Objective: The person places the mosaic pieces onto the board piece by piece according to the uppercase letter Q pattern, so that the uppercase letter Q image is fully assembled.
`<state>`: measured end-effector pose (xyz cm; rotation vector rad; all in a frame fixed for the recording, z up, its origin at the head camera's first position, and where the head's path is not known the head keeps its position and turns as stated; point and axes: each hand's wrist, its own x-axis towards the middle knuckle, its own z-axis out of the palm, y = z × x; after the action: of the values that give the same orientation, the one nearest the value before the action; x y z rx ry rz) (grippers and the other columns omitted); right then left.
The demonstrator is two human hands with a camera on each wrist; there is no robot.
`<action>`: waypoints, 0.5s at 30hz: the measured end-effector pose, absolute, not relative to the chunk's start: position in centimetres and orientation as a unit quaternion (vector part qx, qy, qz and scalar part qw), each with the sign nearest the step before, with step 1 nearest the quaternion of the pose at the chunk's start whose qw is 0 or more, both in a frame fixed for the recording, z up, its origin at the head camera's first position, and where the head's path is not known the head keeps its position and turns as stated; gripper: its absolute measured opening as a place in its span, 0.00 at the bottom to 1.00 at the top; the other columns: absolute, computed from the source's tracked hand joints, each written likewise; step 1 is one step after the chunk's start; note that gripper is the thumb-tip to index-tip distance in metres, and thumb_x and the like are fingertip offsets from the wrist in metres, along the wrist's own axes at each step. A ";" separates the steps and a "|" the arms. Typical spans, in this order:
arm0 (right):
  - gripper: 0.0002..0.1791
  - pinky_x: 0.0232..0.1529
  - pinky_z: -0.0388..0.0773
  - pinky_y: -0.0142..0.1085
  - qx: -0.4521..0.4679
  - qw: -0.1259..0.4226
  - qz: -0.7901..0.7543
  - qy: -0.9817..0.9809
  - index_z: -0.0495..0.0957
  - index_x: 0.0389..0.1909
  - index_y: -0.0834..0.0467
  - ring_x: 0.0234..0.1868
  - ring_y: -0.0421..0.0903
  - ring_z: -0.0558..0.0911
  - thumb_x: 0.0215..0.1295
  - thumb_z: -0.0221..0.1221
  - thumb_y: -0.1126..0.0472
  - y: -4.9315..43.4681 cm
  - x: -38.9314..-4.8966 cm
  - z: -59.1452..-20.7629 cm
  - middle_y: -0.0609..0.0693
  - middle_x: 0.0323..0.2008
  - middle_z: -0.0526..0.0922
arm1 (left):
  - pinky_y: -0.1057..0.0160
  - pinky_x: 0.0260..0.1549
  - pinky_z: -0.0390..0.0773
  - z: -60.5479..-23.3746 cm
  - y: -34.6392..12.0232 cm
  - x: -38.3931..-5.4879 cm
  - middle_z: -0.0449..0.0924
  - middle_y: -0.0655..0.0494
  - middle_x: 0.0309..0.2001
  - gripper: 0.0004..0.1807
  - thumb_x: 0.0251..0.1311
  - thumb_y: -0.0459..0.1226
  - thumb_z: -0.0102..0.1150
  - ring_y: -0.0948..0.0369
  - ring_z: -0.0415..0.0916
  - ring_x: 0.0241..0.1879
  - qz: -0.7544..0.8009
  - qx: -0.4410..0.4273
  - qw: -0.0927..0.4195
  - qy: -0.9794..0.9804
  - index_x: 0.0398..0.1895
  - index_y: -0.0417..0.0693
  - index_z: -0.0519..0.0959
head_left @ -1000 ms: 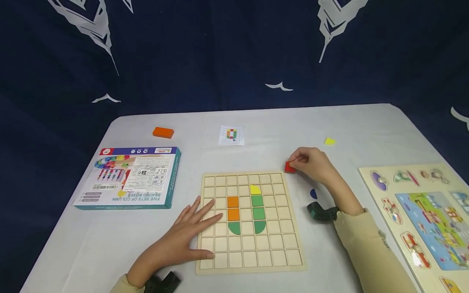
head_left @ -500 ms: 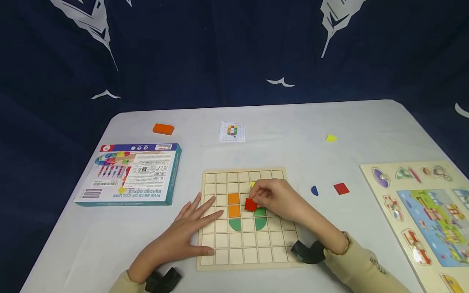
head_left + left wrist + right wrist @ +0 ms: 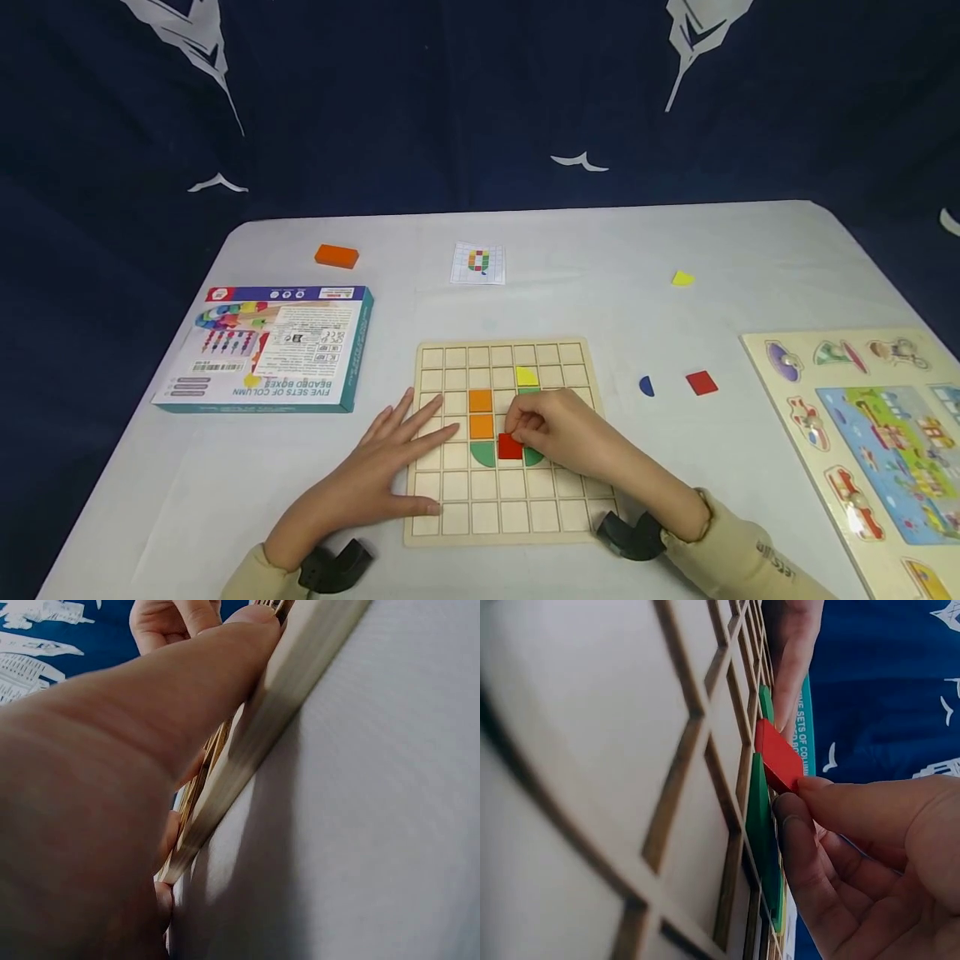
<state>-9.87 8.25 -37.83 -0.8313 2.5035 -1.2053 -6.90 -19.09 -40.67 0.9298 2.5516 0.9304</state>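
Observation:
A wooden grid board (image 3: 513, 510) lies in front of me. My right hand (image 3: 562, 429) pinches a red square tile (image 3: 510, 447) between thumb and finger, over the cell between two green rounded pieces, the left one (image 3: 483, 454) and the partly covered right one (image 3: 533, 457). In the right wrist view the red tile (image 3: 778, 754) tilts, one edge down at the grid. Two orange squares, upper (image 3: 480, 401) and lower (image 3: 481, 427), fill cells to its upper left. A yellow rounded piece (image 3: 527, 377) sits higher up. My left hand (image 3: 375, 479) rests with spread fingers across the board's left edge.
Right of the board lie a blue half-round piece (image 3: 647, 386), another red square (image 3: 702, 382) and a yellow piece (image 3: 682, 278). A picture puzzle (image 3: 768, 400) is far right. Behind stand a pattern card (image 3: 477, 264) and an orange block (image 3: 336, 256); a box (image 3: 262, 392) lies left.
My right hand has carried the red tile from beside the board's upper right corner leftward and down to the cell between the green rounded pieces. The left hand stays in place.

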 end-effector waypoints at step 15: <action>0.07 0.30 0.75 0.31 -0.279 0.096 -0.422 0.857 0.80 0.28 0.56 0.26 0.37 0.74 0.55 0.63 0.72 9.8 -9.9 -37.3 0.38 0.24 0.77 | 0.43 0.62 0.32 -40.8 -18.9 -6.9 0.41 0.60 0.73 0.49 0.41 0.56 0.70 0.52 0.24 0.70 0.320 0.320 0.139 0.881 0.70 0.60 0.61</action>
<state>-9.88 9.81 -37.25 -0.8270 2.5410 -1.2496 -6.86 -18.92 -40.83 0.9239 2.5461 0.9260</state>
